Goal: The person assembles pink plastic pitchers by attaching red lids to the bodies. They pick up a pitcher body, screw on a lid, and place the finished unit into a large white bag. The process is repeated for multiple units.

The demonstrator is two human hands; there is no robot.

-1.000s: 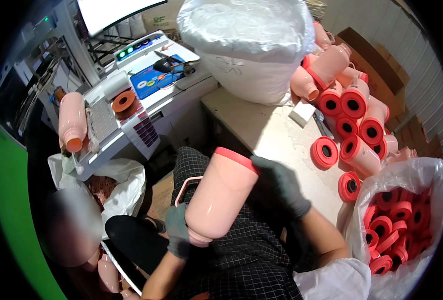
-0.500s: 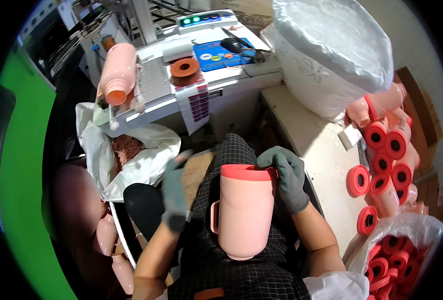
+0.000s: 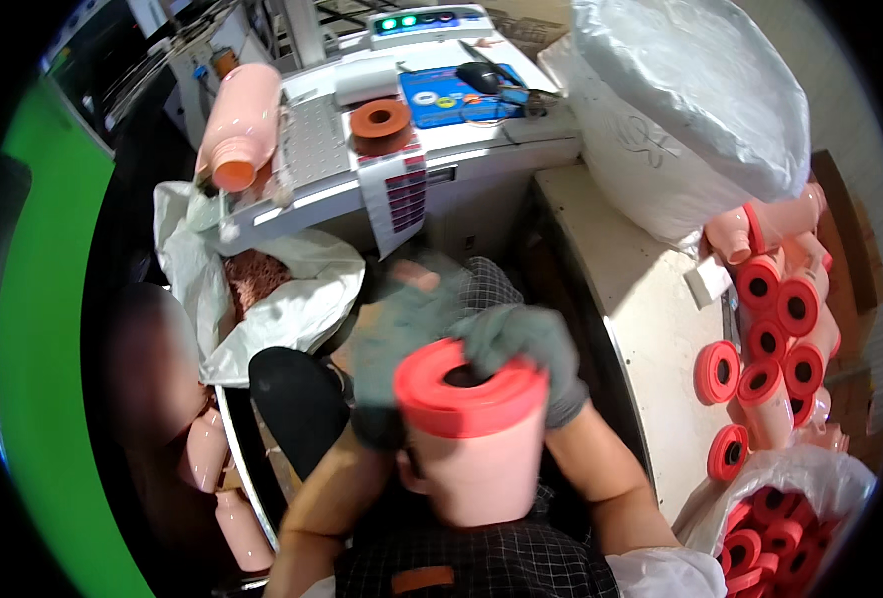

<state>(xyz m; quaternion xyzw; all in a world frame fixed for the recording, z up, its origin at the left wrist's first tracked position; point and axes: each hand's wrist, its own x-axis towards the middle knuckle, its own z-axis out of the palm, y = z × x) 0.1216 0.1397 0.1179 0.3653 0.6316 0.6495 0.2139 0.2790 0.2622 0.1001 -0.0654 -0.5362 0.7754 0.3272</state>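
Note:
A pink jug with a side handle (image 3: 476,478) stands in my lap, its top tipped toward me. The red ring-shaped lid (image 3: 427,399) on its mouth has a dark centre hole. My right hand (image 3: 529,344), in a grey-green glove, is closed over the lid's far right edge, fingertips beside the hole. My left hand (image 3: 402,314), gloved alike, is smeared by motion just left of and beyond the lid. Its fingers are too blurred to read, and contact with the jug cannot be made out.
Several lidded pink jugs (image 3: 763,399) and loose red lids (image 3: 718,372) lie at the right. Below them a clear bag (image 3: 696,508) holds more lids. A large white sack (image 3: 651,149) stands on the bench (image 3: 651,329). Ahead is a white machine (image 3: 521,140) with a pink bottle (image 3: 242,120).
The jug has tipped toward me, bringing the lid's top into view. My left hand has swung right, up to the lid. The right hand has shifted left over the lid.

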